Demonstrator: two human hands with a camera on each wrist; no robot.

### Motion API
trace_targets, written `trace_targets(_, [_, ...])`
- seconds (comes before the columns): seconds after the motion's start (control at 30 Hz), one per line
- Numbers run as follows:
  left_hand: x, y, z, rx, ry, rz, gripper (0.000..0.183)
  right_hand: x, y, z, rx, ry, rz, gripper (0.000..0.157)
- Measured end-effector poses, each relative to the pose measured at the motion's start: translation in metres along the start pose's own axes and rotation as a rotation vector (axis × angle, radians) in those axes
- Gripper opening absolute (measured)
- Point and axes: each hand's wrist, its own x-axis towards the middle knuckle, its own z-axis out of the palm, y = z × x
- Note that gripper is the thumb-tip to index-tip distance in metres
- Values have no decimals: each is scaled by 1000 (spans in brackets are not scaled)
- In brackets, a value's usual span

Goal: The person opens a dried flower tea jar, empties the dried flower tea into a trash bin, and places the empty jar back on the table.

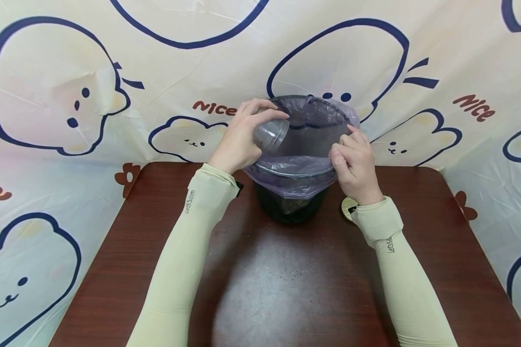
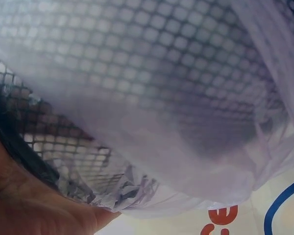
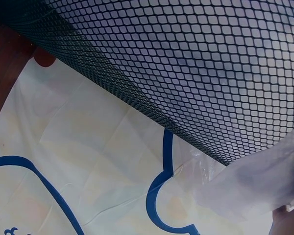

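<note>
A black mesh wastebasket [image 1: 292,212] stands at the back of the table, lined with a translucent purple bin bag [image 1: 295,166] folded over its rim. My left hand [image 1: 243,135] grips a clear plastic cup [image 1: 271,135], tilted with its mouth toward the inside of the basket. On the basket's right side, my right hand [image 1: 356,164] has its fingers curled over the bagged rim. The right wrist view shows the mesh wall [image 3: 196,63] close up, with loose bag at the lower right. Mesh and bag fill most of the left wrist view; the cup is hidden there.
A round, pale yellow disc [image 1: 348,208] lies on the table beside the right wrist. Small dark specks [image 1: 293,274] dot the brown tabletop [image 1: 286,308] in front of the basket. A printed cloth [image 1: 173,72] hangs behind the table and along its sides.
</note>
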Motion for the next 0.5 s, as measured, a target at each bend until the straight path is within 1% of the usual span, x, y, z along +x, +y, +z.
trace_targets(0.33, [2, 3, -1, 39, -13, 3, 84, 1, 1, 0, -5, -1, -1, 40])
trace_targets(0.5, [1, 3, -1, 67, -13, 29, 84, 0, 0, 0, -4, -2, 2, 39])
